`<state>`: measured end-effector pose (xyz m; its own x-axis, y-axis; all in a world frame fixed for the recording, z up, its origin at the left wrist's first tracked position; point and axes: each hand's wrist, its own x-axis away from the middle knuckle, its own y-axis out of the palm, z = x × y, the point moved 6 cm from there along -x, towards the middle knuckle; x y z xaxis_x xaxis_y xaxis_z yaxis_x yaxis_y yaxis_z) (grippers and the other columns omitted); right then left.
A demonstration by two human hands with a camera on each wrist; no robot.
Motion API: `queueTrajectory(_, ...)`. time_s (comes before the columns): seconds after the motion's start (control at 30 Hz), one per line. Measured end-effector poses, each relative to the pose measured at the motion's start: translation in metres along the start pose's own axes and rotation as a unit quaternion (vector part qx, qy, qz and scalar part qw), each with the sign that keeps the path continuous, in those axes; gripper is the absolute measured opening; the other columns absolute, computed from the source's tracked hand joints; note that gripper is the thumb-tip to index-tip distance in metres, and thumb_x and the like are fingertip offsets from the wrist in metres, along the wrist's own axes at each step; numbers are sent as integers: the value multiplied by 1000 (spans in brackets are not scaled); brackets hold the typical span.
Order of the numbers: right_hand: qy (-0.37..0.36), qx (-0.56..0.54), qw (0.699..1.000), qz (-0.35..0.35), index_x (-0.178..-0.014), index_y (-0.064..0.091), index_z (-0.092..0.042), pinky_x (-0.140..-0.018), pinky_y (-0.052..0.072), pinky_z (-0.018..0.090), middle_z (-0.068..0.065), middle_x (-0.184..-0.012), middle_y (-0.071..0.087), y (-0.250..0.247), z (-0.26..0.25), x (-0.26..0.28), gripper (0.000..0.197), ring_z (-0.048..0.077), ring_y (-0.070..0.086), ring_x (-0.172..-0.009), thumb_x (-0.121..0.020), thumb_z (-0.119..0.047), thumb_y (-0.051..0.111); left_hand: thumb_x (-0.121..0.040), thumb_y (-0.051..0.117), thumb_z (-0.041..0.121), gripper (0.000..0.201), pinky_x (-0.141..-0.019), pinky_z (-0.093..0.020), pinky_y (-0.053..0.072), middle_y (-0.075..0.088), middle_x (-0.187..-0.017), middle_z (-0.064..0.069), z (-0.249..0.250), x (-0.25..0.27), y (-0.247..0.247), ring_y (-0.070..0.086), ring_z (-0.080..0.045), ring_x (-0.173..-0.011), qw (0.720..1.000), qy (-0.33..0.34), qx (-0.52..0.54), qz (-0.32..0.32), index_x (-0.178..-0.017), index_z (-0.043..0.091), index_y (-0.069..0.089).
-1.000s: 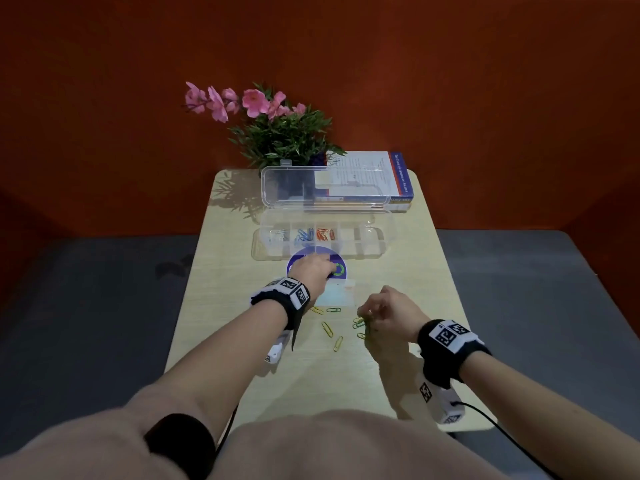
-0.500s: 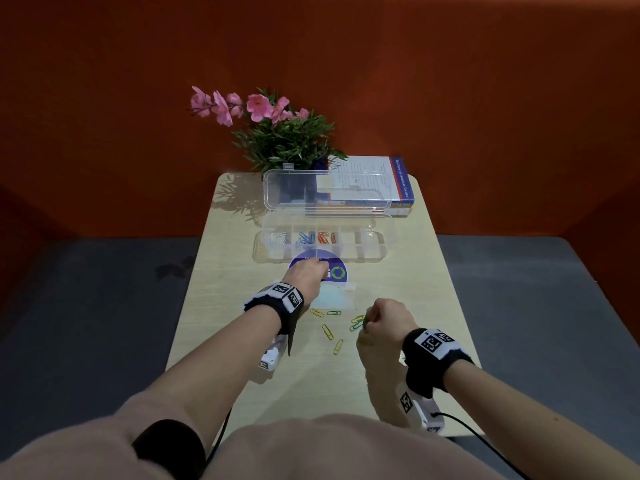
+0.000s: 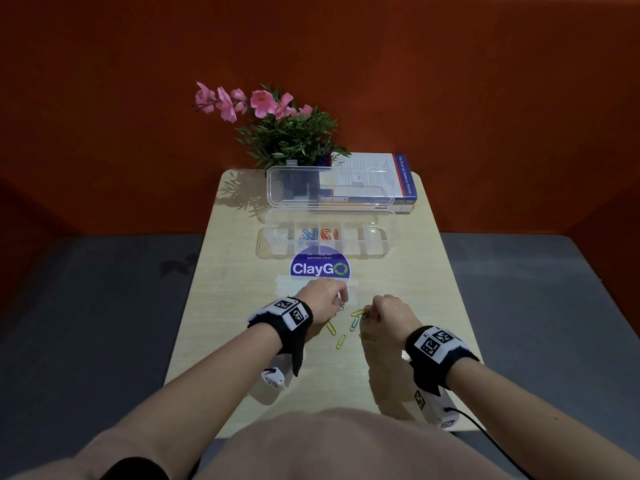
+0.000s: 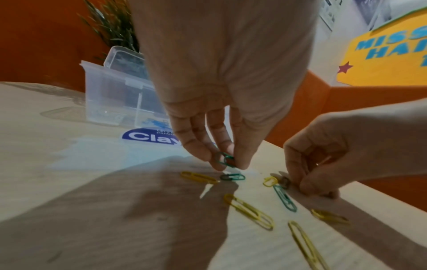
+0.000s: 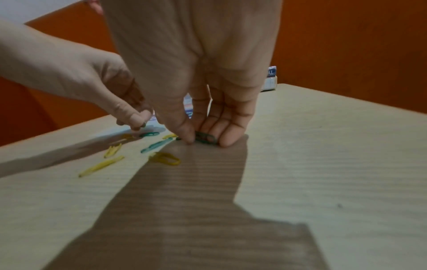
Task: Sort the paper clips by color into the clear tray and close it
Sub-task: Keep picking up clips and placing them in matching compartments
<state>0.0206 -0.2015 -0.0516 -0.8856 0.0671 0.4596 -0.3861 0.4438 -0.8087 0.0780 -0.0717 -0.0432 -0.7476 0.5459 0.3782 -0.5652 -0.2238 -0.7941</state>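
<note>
The clear tray (image 3: 389,244) lies at the back of the table with its lid (image 3: 277,188) standing open. Its left compartments hold white, blue and orange clips. Yellow clips (image 4: 250,211) and green clips (image 4: 285,198) lie loose near the front. My left hand (image 3: 341,303) hovers low over them and pinches a green clip (image 4: 225,159) between thumb and fingers. My right hand (image 3: 367,315) is just to the right, fingertips on the table, pinching another green clip (image 5: 206,138).
A round blue ClayGO sticker (image 3: 320,268) sits between the tray and the loose clips. A potted plant with pink flowers (image 3: 287,133) and a book (image 3: 374,178) stand behind the tray. The table's right edge (image 3: 460,306) is close to my right hand.
My left hand has drawn back from the sticker by the tray to the loose clips and taken hold of a green one. My right hand has stayed at the clips.
</note>
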Motion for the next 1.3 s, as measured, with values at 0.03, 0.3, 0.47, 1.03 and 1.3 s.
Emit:
queueTrajectory(0.03, -1, -4, 1000, 8, -68, 42, -18, -78, 42, 31, 16, -100, 61, -2, 1, 1, 19, 34, 58, -98, -83, -20, 52, -92, 51, 10, 23, -91, -35, 50, 63, -118, -5, 0, -1, 1, 58, -24, -109, 1000, 0, -3, 1, -110, 16, 63)
queueTrajectory(0.3, 101, -345, 933, 5, -72, 57, -10, -48, 46, 27, 3, -77, 65, -4, 24, -7, 21, 21, 56, -65, -82, 3, 44, -82, 71, 13, 28, -80, -27, 42, 52, -112, -5, -6, -3, 6, 54, -23, -102, 1000, -4, -6, -14, -107, 11, 60)
queueTrajectory(0.47, 109, -361, 926, 2, -76, 59, -10, -45, 35, 21, 3, -69, 56, -2, 18, -8, 8, 15, 47, -57, -80, -5, 54, -84, 67, 8, 20, -83, -31, 48, 60, -113, -9, -2, -5, 3, 58, -26, -102, 1000, -6, -18, 1, -103, 10, 62)
queueTrajectory(1.03, 28, -96, 995, -10, -57, 46, -21, -52, 36, 18, -1, -76, 59, -12, 2, 3, 23, 18, 54, -73, -73, -12, 61, -86, 59, 2, 18, -90, -38, 53, 63, -115, -9, -2, -13, 5, 59, -27, -106, 998, -38, -39, -18, -101, 10, 65)
queueTrajectory(1.3, 97, -527, 843, -42, -78, 53, -10, -51, 35, 25, 10, -84, 65, 3, 16, 1, 18, 19, 51, -57, -82, 8, 49, -88, 54, 2, 18, -89, -39, 52, 62, -111, -8, -2, -10, 3, 58, -27, -104, 999, -23, -38, 7, -101, 11, 62)
